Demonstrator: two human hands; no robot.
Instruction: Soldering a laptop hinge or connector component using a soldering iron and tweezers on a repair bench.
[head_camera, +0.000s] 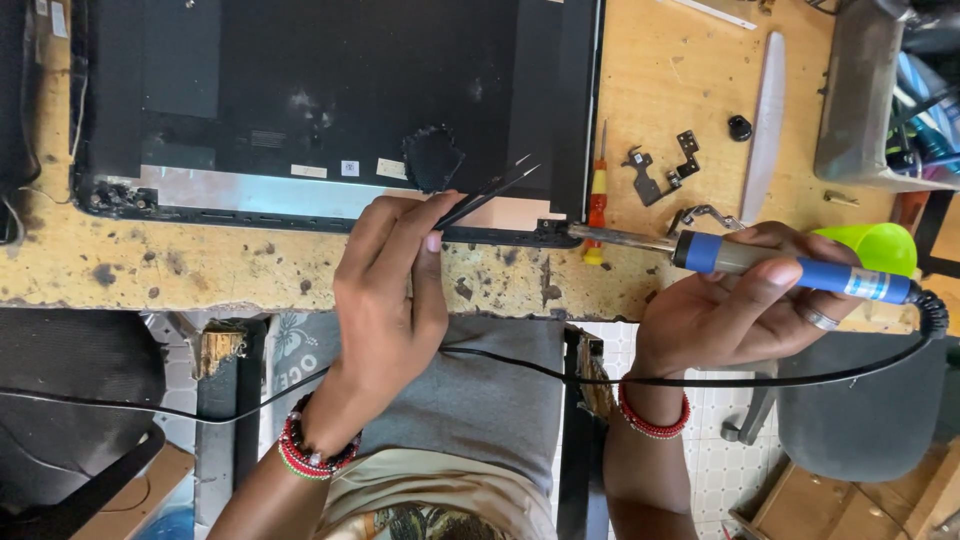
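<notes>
My left hand (385, 290) pinches black tweezers (490, 192), their tips pointing up-right over the lower edge of a black laptop lid shell (330, 90) lying on the wooden bench. My right hand (740, 300) grips a soldering iron (790, 268) with a blue and grey handle. Its metal tip (600, 235) reaches left to the shell's lower right corner, by the hinge area. The iron's black cord (500, 365) runs left across my lap. Both wrists wear beaded bracelets.
A worn wooden bench (250, 265) holds a small red and yellow screwdriver (597, 195), black hinge brackets (665, 170), a white plastic pry strip (768, 110), a small black cap (739, 127), a green round object (880, 245) and a grey box (865, 90).
</notes>
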